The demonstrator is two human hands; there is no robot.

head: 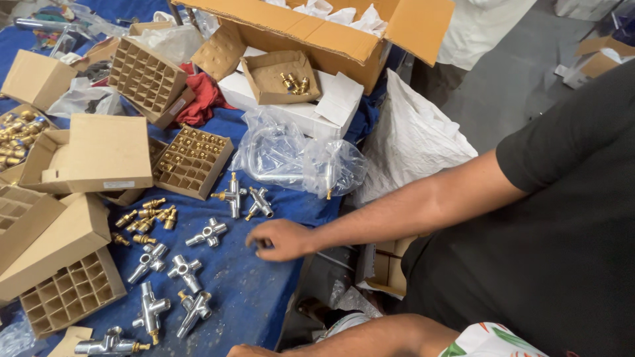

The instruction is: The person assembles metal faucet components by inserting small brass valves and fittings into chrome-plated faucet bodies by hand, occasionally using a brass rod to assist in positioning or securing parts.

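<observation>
Right hand (283, 239) rests on the blue cloth (251, 291) at the table's near edge, fingers curled loosely and grasping nothing, with a chrome tap body (208, 233) just to its left and two more (246, 198) beyond it. Left hand (248, 351) shows only at the bottom edge, so its grip cannot be told. Loose brass fittings (147, 217) lie farther left, near a divided cardboard tray (193, 160).

A big open brown box (317, 33) sits at the back; small brown boxes (99, 155) and clear bags (291, 155) lie around.
</observation>
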